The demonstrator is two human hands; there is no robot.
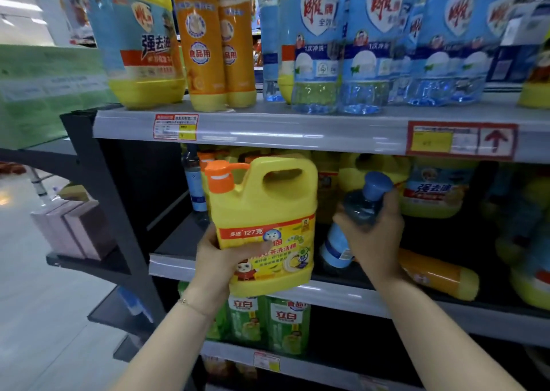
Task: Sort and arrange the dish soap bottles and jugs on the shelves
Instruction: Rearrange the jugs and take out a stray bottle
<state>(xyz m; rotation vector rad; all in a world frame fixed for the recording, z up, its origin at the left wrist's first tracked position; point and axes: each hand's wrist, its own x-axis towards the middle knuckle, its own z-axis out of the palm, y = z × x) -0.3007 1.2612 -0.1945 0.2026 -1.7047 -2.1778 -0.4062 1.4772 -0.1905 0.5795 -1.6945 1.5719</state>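
A left hand (pixel 221 259) holds a yellow jug (pixel 268 212) from below and behind, its grip clamped round the lower label with the thumb across the front. The jug stands upright, handle on top, orange cap to the left, its base hanging over the front edge of the middle shelf (pixel 169 267). A red band on its label reads "多送127克".

Right of the jug, the right hand (pixel 375 239) has its grip clamped on the shoulder of a blue bottle (pixel 361 206). The bottle leans, cap up and to the right, its light-blue label end down toward the shelf board.

Left of the jug, bare dark shelf board shows. Below the jug stand green bottles (pixel 285 325) marked "立白". Above it, on the top shelf (pixel 297 131), are orange bottles (pixel 205 48) marked "食品用". Farther right of the jug an orange bottle (pixel 437 274) lies on its side, and a price tag (pixel 462 140) bears a red upward arrow.
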